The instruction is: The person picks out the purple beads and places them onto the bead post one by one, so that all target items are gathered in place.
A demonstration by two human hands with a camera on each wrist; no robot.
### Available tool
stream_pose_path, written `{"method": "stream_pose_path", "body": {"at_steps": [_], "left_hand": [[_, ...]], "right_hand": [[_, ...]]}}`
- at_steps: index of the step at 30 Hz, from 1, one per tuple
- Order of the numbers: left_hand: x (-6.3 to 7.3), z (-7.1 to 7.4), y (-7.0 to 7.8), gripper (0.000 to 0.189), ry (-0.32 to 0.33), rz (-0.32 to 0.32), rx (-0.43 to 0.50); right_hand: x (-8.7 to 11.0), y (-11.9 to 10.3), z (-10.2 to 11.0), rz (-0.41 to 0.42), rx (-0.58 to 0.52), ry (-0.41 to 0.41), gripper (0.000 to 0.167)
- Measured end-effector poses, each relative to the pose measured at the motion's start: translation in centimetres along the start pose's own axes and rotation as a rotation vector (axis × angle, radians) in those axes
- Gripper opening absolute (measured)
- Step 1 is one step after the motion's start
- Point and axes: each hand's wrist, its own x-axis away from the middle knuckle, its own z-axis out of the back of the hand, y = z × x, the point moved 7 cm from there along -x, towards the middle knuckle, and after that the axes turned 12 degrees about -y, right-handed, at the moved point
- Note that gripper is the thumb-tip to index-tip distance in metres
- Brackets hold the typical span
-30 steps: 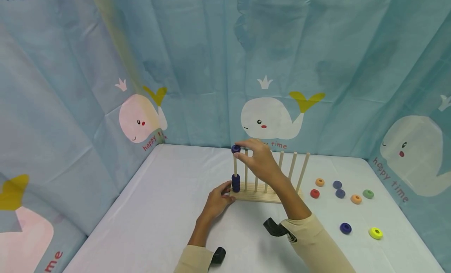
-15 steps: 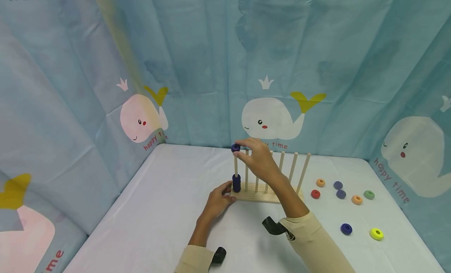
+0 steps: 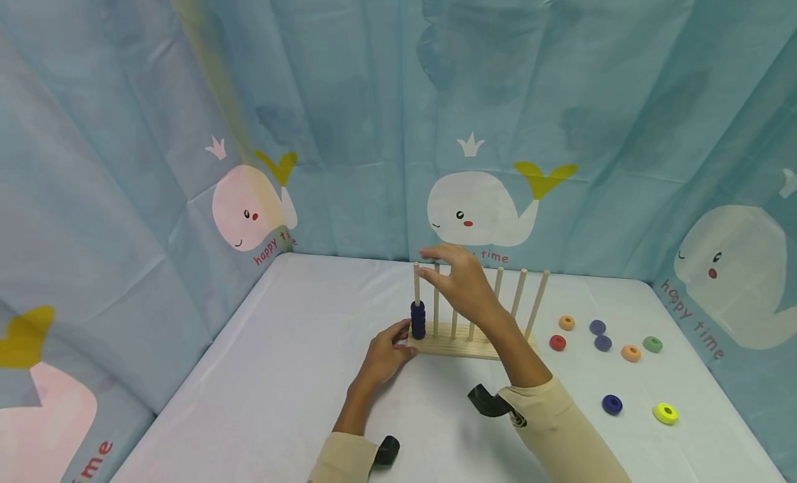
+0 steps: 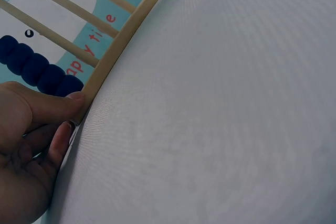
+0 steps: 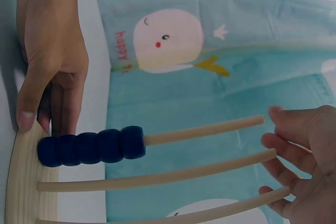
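A wooden bead abacus (image 3: 457, 348) with a row of upright pegs stands on the table. On its leftmost peg sits a stack of several dark blue beads (image 3: 418, 320), seen side-on in the right wrist view as a blue bead column (image 5: 92, 147). My left hand (image 3: 382, 357) pinches the left end of the base, its thumb (image 4: 73, 103) along the front edge. Beside the top of the leftmost peg is my right hand (image 3: 463, 282), thumb and fingers spread apart with nothing between them. In the right wrist view the right hand (image 5: 307, 156) is at the peg tips.
To the right lie loose beads: a red bead (image 3: 557, 342), orange beads (image 3: 631, 353), purple beads (image 3: 602, 343), a green bead (image 3: 652, 344), a dark blue bead (image 3: 612, 404) and a yellow bead (image 3: 665, 413). A whale-print curtain (image 3: 349, 123) surrounds the white table (image 3: 280, 372).
The dark blue bead held at the top of the leftmost peg was let go and dropped onto the stack, now taller. The right fingers have parted slightly; the left hand stays put.
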Motion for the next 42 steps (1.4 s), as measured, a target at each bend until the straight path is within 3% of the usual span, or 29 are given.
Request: {"method": "stream_pose_path", "body": {"at_steps": [7, 23, 37, 42], "left_hand": [[0.0, -0.1, -0.1, 0.062, 0.0, 0.02, 0.007], [-0.1, -0.1, 0.0, 0.06, 0.001, -0.016, 0.015], [0.0, 0.0, -0.1, 0.06, 0.006, -0.017, 0.022], [0.0, 0.0, -0.1, 0.06, 0.014, -0.024, 0.01]], "right_hand": [[0.9, -0.3, 0.9, 0.022, 0.001, 0.048, 0.031], [4.3, -0.7, 4.1, 0.069, 0.014, 0.228, 0.031], [8.5, 2.0, 5.9, 0.026, -0.014, 0.274, 0.025], [10.3, 3.2, 6.2, -0.005, 0.047, 0.256, 0.025]]}}
